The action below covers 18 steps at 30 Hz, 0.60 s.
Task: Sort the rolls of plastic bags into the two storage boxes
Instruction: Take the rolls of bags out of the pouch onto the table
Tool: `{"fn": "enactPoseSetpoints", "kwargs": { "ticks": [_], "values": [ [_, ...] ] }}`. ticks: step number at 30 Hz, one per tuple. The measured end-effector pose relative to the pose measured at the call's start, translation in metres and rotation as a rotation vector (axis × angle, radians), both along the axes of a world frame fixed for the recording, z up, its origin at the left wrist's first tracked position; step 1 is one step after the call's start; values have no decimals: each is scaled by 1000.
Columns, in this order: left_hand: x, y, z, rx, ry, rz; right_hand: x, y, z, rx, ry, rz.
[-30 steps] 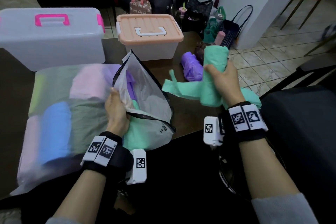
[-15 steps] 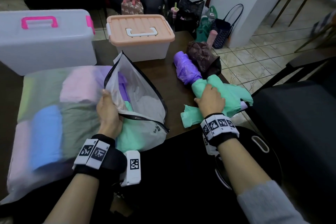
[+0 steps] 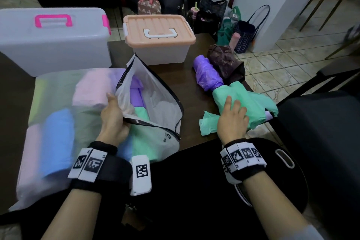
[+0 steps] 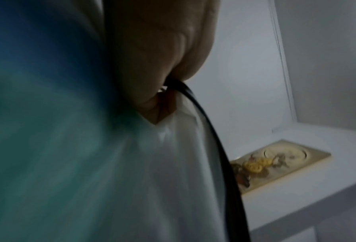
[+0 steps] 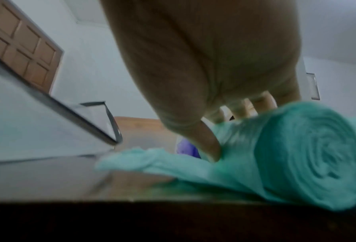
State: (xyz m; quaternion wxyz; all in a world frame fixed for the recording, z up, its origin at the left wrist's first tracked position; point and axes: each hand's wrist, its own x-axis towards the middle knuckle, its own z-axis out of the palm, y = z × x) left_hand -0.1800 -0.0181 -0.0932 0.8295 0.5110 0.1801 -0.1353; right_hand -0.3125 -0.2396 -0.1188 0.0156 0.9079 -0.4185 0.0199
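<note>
- at the centre left of the head view your left hand [image 3: 114,117] pinches the black zip edge of the translucent zip bag [image 3: 64,122], thumb and curled fingers holding its mouth spread.
- inside that mouth you can see a purple roll [image 3: 136,95] and a green roll [image 3: 143,113]; through the frosted side, pink, blue and pale green shapes show, too blurred to count.
- the left wrist view shows the same pinch close up: your fingers [image 4: 152,65] closed on the black zip strip [image 4: 210,131], with teal plastic blurred on the left of the frame.
- right of centre, your right hand [image 3: 232,121] lies on a green roll of bags [image 3: 243,101], fingers straight and slightly spread, pressing down rather than wrapped round it.
- that roll lies on the dark worktop [image 3: 191,107] near its right edge, with a loose tail of green plastic trailing toward the bottom of the frame.
- from the right wrist view you see the spiral end of the roll [image 5: 309,155] on the worktop, your thumb [image 5: 206,142] touching its side.
- just above the green roll, touching its upper end, lies a purple roll of bags [image 3: 207,73]; a dark maroon bundle [image 3: 224,60] sits beside it toward the upper right.
- at the upper left stands a large clear storage box [image 3: 54,45] with a pink handle, lid on; to its right, at upper centre, a smaller storage box [image 3: 159,46] with a peach lid, also shut.
- beyond the worktop, at the top of the frame, several handbags [image 3: 210,11] stand on the tiled floor.
</note>
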Motion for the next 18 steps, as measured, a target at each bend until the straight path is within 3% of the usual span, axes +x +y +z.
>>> {"fn": "enactPoseSetpoints", "kwargs": {
  "ticks": [8, 11, 13, 15, 18],
  "values": [
    [16, 27, 10, 405, -92, -116, 18, -2, 16, 70, -83, 41],
    [15, 29, 8, 353, -83, -125, 35, 32, 45, 153, -518, 366],
    [12, 26, 5, 348, -98, -149, 47, 66, 65, 303, -667, 520],
    [9, 24, 1, 374, -164, -202, 57, 98, 76, 596, -585, 515],
    [9, 28, -6, 369, -198, -264, 73, 127, 67, 966, -250, 406]
  ]
}}
